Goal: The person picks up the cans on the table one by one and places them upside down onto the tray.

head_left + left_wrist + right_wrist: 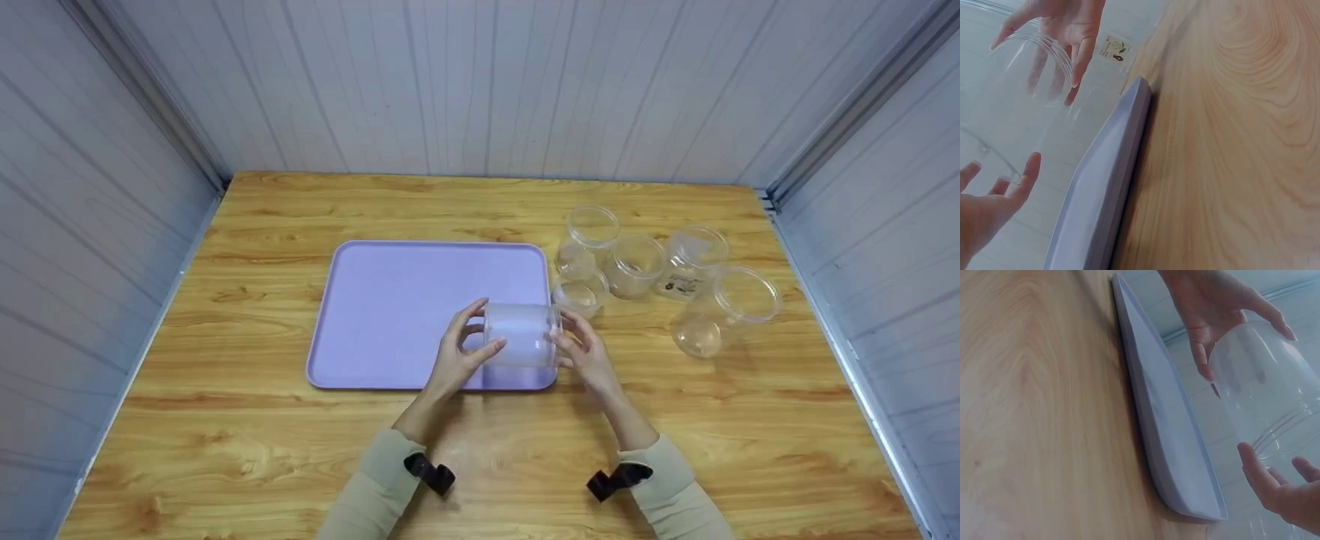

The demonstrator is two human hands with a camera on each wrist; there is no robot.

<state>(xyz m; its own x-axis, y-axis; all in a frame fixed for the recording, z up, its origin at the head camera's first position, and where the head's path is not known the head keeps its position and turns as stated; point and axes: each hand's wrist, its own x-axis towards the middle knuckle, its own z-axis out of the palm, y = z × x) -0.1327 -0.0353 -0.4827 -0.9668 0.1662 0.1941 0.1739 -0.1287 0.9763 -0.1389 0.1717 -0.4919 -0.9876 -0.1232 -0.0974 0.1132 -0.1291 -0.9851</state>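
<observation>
A clear plastic jar (521, 335) lies on its side in the air above the right part of the lilac tray (397, 315). My left hand (459, 352) holds its base end, thumb in front and fingers behind. At the threaded rim on the other end, my right hand (586, 349) grips with thumb and fingers. The left wrist view shows the jar (1013, 95) between both hands, its ringed mouth toward the right hand (1072, 34). In the right wrist view, the left hand (1213, 309) spans the base and the right hand (1280, 489) the rim.
Several more clear jars stand right of the tray: a small one (581, 291) close to its edge, a tall one (589, 236) behind, one with a printed label (682, 285), and a large tilted-looking one (724, 311) farthest right. Pale panel walls (487, 90) enclose the wooden table (247, 442).
</observation>
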